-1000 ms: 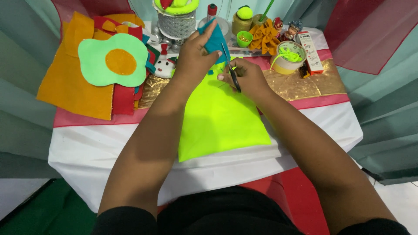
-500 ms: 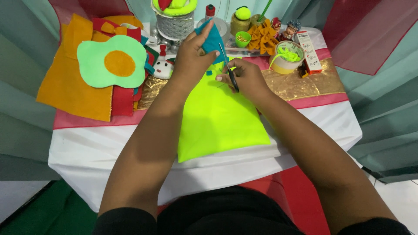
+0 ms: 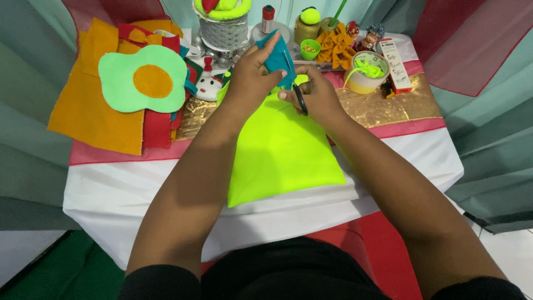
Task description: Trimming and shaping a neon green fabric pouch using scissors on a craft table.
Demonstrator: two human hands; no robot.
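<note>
Between both hands sits a teal felt piece (image 3: pixel 276 57): left hand (image 3: pixel 252 75) pinches it tight, right hand (image 3: pixel 315 94) is closed round black scissors (image 3: pixel 300 101), yellow felt sheet (image 3: pixel 280 150) just below them

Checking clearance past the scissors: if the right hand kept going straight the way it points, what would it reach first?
The right hand points up-left toward the far table edge. First in line is the teal felt piece held by the left hand, seemingly already at the black-handled scissors; depth is unclear.
</note>
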